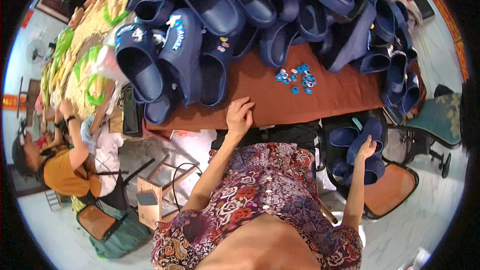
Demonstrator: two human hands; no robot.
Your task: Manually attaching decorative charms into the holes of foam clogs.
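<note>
At the front edge of the brown-covered table (310,92), my left hand (240,116) rests with its fingers loosely bent and somewhat apart, and nothing shows in it. Down at my right side, my right hand (366,149) grips a dark blue clog (359,142). More dark blue clogs (372,171) lie beneath and beside it on a seat. A little cluster of blue and white shoe charms (303,77) lies on the brown cloth. Behind them rises a big heap of dark blue clogs (210,5), some with charms on their straps.
An orange-seated chair (392,190) stands at my right, with a green office chair (440,115) beyond. To the left are a wooden stool (150,197) and a person in a mustard top (67,172) at another table piled with pale pieces (82,70).
</note>
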